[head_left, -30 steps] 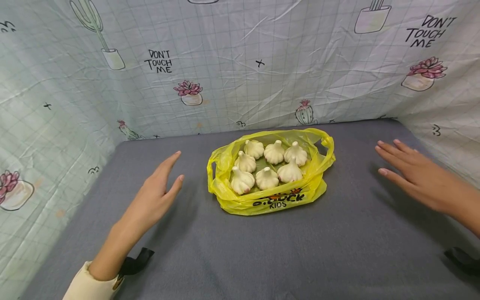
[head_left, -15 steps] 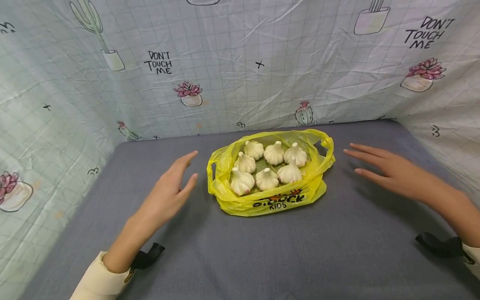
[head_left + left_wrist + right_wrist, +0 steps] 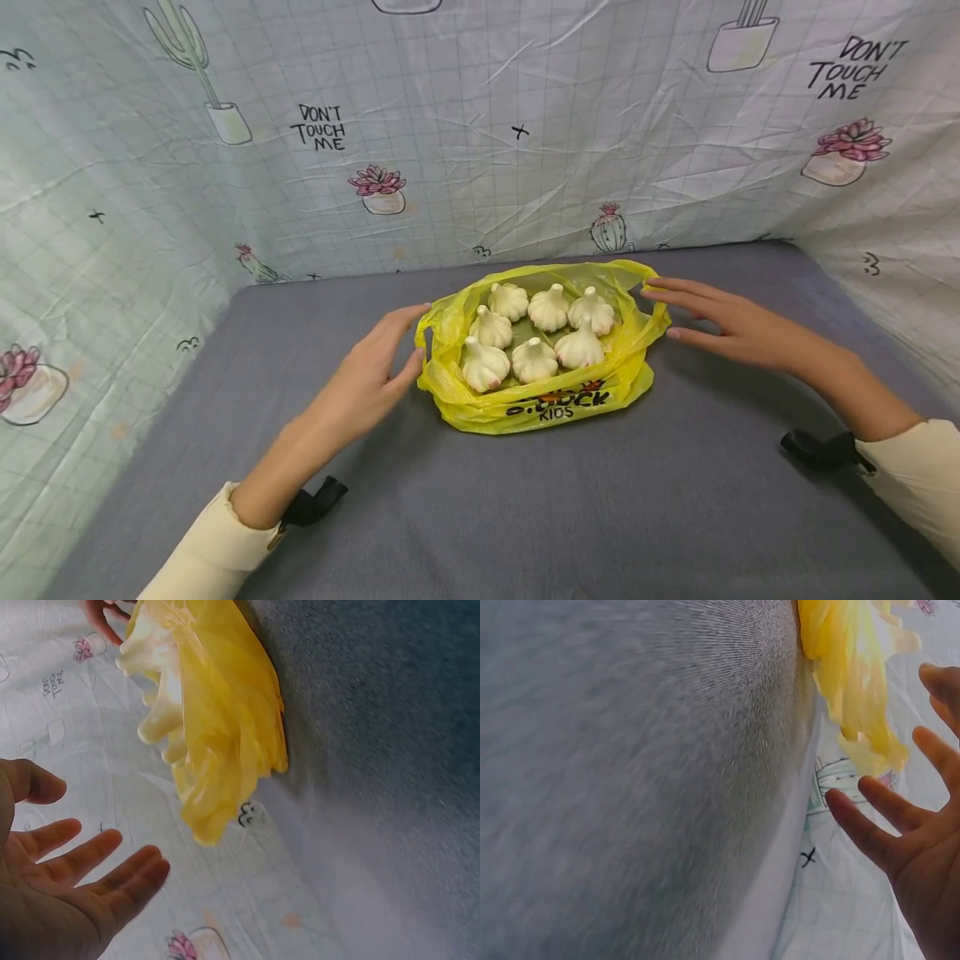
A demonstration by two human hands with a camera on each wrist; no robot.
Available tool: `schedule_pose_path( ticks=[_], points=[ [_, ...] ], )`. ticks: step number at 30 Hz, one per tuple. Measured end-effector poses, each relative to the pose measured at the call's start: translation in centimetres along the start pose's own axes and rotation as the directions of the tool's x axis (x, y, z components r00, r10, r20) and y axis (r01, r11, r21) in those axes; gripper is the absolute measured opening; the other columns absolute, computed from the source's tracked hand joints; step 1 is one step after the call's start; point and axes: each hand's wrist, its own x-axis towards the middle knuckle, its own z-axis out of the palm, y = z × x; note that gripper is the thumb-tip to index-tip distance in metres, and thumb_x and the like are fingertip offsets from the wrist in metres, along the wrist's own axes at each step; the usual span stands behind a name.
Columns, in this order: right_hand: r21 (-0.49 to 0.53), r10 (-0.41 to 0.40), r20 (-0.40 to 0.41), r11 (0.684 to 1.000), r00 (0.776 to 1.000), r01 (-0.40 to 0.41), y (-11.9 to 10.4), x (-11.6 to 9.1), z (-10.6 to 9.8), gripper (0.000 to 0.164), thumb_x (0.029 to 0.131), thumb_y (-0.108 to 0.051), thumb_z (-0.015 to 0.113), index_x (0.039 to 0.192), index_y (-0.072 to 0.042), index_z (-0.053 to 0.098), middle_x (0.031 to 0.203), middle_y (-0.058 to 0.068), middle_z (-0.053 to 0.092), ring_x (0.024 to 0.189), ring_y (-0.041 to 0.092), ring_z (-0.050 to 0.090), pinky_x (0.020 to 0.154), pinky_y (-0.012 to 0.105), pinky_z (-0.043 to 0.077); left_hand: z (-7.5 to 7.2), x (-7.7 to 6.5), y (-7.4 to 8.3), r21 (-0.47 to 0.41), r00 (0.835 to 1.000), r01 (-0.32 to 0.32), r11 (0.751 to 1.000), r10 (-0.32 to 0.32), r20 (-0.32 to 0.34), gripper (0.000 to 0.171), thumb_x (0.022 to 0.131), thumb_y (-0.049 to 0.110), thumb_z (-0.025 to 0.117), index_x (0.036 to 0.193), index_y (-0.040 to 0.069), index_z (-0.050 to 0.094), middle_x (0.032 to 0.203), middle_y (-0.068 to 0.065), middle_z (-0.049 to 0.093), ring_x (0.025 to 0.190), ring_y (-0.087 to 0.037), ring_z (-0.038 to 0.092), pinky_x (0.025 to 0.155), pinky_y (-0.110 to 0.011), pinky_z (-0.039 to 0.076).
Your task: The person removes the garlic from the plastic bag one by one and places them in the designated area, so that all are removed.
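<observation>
A yellow plastic bag (image 3: 480, 410) with its mouth spread wide lies on the grey cloth, and several white garlic bulbs (image 3: 534, 360) sit inside it. At the bag's left handle is my left hand (image 3: 367, 372), thumb and fingers apart; in the left wrist view the fingers (image 3: 79, 859) are spread with nothing between them. My right hand (image 3: 742, 329) is at the right handle, its fingertips over or against the plastic; whether they touch is hard to tell. The right wrist view has these fingers (image 3: 892, 806) stretched toward the yellow plastic.
Grey cloth (image 3: 525, 517) covers the table. Behind and at both sides rises a pale grid-patterned curtain (image 3: 450, 100) printed with cactus drawings. Black straps (image 3: 315, 502) are around both wrists, below cream sleeves.
Both hands have moved inward, the left to the right and the right to the left, reaching the two ends of the bag. The bag and garlic bulbs stay in place.
</observation>
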Motion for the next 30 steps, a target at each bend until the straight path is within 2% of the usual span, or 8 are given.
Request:
schedule_pose_path(
  ticks=[3,6,9,11,16,19,22,30],
  points=[
    [0.021,-0.025,-0.002,0.999,1.000,0.025,0.3,0.8,0.2,0.063,0.100,-0.012,0.066,0.157,-0.021,0.041,0.160,0.011,0.037,0.141,0.012,0.040,0.096,0.051,0.052,0.3,0.6,0.2,-0.016,0.999,-0.040,0.999,0.040,0.010,0.054,0.106,0.017,0.055,0.157,0.016,0.036,0.156,-0.008,0.041,0.134,-0.030,0.050,0.105,-0.053,0.046],
    [0.021,-0.030,-0.013,0.999,0.999,0.030,0.4,1.5,0.3,0.058,0.101,-0.011,0.065,0.155,-0.015,0.044,0.158,0.013,0.040,0.124,0.020,0.055,0.091,0.049,0.055,0.6,1.2,0.3,-0.050,0.998,-0.062,0.997,0.063,0.025,0.054,0.104,0.013,0.056,0.155,0.016,0.038,0.153,-0.008,0.044,0.126,-0.030,0.056,0.099,-0.048,0.052],
    [0.017,-0.011,-0.023,1.000,1.000,0.011,0.6,2.1,0.4,0.053,0.101,-0.012,0.064,0.152,-0.011,0.048,0.156,0.013,0.043,0.109,0.018,0.061,0.086,0.049,0.053,1.0,1.9,0.3,-0.086,0.996,-0.070,0.994,0.074,0.045,0.055,0.103,0.010,0.058,0.155,0.015,0.038,0.152,-0.009,0.045,0.125,-0.031,0.058,0.098,-0.048,0.053],
    [0.032,0.001,-0.023,0.999,1.000,0.000,0.9,2.4,0.6,0.052,0.101,-0.012,0.064,0.150,-0.009,0.049,0.155,0.013,0.044,0.103,0.015,0.061,0.085,0.048,0.053,1.3,2.2,0.2,-0.102,0.995,-0.069,0.992,0.075,0.059,0.055,0.103,0.009,0.058,0.154,0.014,0.039,0.151,-0.010,0.046,0.125,-0.031,0.058,0.097,-0.048,0.053],
    [0.157,0.080,0.011,0.984,0.997,-0.081,1.4,3.3,0.8,0.053,0.101,-0.015,0.065,0.152,-0.012,0.048,0.156,0.012,0.044,0.115,0.024,0.060,0.092,0.051,0.054,1.8,3.0,0.2,-0.126,0.993,-0.066,0.990,0.077,0.086,0.055,0.102,0.009,0.060,0.154,0.012,0.040,0.152,-0.010,0.045,0.127,-0.030,0.058,0.100,-0.045,0.053],
    [0.221,0.152,0.047,0.962,0.987,-0.159,1.3,3.9,0.8,0.055,0.101,-0.018,0.065,0.153,-0.016,0.047,0.153,0.010,0.047,0.105,0.025,0.060,0.083,0.043,0.055,2.0,3.4,0.2,-0.148,0.992,-0.065,0.987,0.080,0.101,0.056,0.102,0.009,0.061,0.154,0.011,0.040,0.153,-0.013,0.045,0.126,-0.031,0.059,0.099,-0.046,0.053],
    [0.250,0.190,0.086,0.946,0.978,-0.206,1.3,4.3,0.9,0.055,0.101,-0.019,0.065,0.153,-0.018,0.046,0.148,0.010,0.052,0.088,0.020,0.055,0.069,0.034,0.047,2.2,3.7,0.2,-0.165,0.990,-0.057,0.985,0.077,0.120,0.056,0.102,0.010,0.061,0.154,0.010,0.040,0.152,-0.015,0.046,0.124,-0.032,0.061,0.098,-0.046,0.054],
    [0.317,0.158,0.135,0.928,0.978,-0.193,1.4,4.8,1.2,0.054,0.100,-0.018,0.068,0.151,-0.016,0.050,0.148,0.009,0.052,0.075,0.021,0.051,0.063,0.033,0.047,2.7,4.0,0.3,-0.195,0.982,-0.043,0.980,0.077,0.171,0.056,0.100,0.007,0.063,0.152,0.008,0.041,0.150,-0.015,0.048,0.121,-0.033,0.064,0.094,-0.043,0.056]
  ],
)
